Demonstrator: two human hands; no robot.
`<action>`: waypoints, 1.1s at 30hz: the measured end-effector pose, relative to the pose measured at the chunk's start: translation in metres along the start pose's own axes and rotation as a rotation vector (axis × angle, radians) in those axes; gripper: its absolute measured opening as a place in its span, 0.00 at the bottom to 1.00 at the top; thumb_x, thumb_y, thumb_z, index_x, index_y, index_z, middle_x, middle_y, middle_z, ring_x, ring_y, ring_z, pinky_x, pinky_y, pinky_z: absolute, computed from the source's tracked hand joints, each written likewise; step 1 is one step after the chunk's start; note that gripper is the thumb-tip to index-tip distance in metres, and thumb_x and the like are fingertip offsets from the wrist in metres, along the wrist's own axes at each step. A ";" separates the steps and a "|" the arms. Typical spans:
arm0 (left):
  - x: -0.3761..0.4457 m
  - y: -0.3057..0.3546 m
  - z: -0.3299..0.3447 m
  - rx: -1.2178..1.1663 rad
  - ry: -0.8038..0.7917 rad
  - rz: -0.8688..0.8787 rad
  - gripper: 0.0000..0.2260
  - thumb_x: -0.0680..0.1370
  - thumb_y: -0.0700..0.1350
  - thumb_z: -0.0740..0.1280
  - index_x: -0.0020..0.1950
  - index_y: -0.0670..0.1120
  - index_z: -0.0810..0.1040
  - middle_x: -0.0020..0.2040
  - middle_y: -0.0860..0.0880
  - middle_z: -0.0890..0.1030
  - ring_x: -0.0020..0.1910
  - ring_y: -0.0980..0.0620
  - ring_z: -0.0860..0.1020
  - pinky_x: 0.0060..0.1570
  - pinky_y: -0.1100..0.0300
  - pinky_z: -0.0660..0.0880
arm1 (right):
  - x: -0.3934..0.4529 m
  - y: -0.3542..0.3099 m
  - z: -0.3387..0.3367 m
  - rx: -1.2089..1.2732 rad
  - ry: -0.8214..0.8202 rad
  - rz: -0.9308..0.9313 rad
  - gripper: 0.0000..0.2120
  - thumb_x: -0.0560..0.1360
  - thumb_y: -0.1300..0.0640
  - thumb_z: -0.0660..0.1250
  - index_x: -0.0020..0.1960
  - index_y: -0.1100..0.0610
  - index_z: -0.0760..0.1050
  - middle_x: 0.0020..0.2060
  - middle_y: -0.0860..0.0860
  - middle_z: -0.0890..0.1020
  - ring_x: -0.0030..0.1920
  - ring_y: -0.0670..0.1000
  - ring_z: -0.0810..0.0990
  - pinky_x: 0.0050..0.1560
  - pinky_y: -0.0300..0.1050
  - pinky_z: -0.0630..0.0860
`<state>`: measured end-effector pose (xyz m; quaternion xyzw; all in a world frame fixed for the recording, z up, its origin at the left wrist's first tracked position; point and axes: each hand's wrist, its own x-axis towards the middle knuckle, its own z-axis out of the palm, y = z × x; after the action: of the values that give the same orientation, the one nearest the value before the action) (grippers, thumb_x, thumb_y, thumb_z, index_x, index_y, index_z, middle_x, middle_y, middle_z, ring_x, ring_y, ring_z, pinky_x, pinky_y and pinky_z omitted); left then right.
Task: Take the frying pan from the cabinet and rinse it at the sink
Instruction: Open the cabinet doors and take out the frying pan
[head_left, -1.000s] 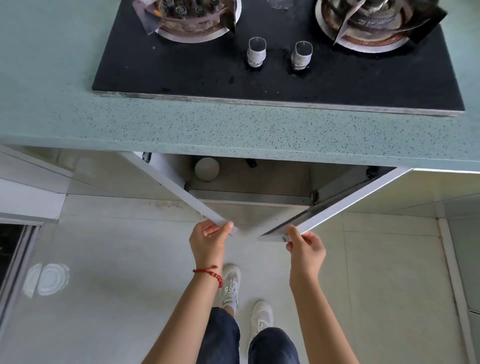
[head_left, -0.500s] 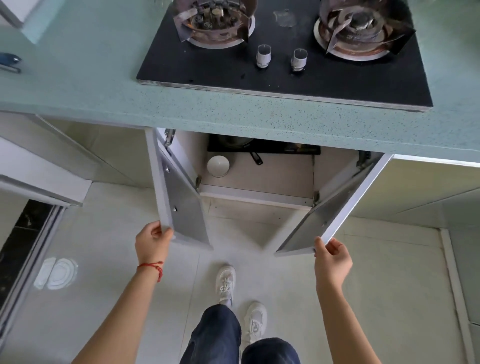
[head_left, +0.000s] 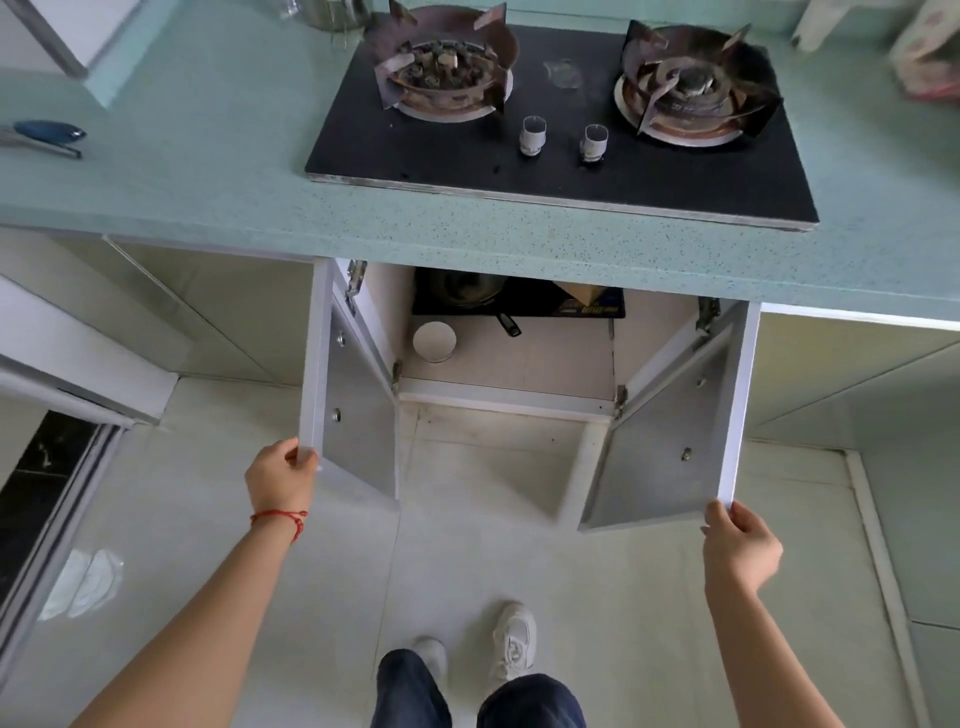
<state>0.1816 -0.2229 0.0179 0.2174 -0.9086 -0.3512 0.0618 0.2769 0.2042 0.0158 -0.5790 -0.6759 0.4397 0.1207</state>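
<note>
Holding both cabinet doors wide: left hand (head_left: 281, 475) pinches left door (head_left: 349, 415), right hand (head_left: 740, 551) pinches right door (head_left: 670, 431). Frying pan (head_left: 470, 291) sits deep under the countertop (head_left: 467, 236), handle forward. Risks: knuckles striking that overhang; nudging the white bowl (head_left: 435, 340) nearby. Centre opening clear.

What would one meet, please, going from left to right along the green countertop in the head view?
Blue-handled tool → rusty left gas burner → left white control knob → right white control knob → rusty right gas burner, the last four all on the black glass hob.
</note>
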 end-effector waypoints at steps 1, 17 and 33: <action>0.003 -0.003 -0.005 0.009 -0.002 0.002 0.09 0.64 0.42 0.58 0.27 0.38 0.73 0.25 0.41 0.70 0.30 0.44 0.66 0.28 0.57 0.58 | 0.000 0.000 -0.001 0.007 0.014 0.005 0.07 0.68 0.58 0.64 0.36 0.60 0.77 0.29 0.59 0.77 0.29 0.53 0.75 0.34 0.40 0.71; -0.066 0.035 -0.020 0.246 -0.357 0.503 0.22 0.72 0.50 0.59 0.56 0.34 0.77 0.55 0.36 0.80 0.56 0.36 0.78 0.53 0.42 0.75 | -0.138 -0.004 0.011 -0.371 -0.360 -0.523 0.22 0.76 0.56 0.64 0.67 0.63 0.68 0.65 0.61 0.74 0.64 0.60 0.73 0.62 0.52 0.70; -0.058 0.116 0.104 0.526 -0.529 0.558 0.27 0.76 0.56 0.49 0.61 0.38 0.74 0.59 0.40 0.80 0.59 0.41 0.77 0.56 0.44 0.75 | -0.009 -0.030 0.055 -0.691 -0.590 -0.742 0.26 0.78 0.49 0.57 0.73 0.59 0.58 0.72 0.55 0.66 0.71 0.54 0.63 0.70 0.48 0.63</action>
<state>0.1658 -0.0577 0.0197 -0.1238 -0.9752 -0.1220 -0.1372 0.2225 0.1732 0.0086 -0.1624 -0.9426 0.2647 -0.1226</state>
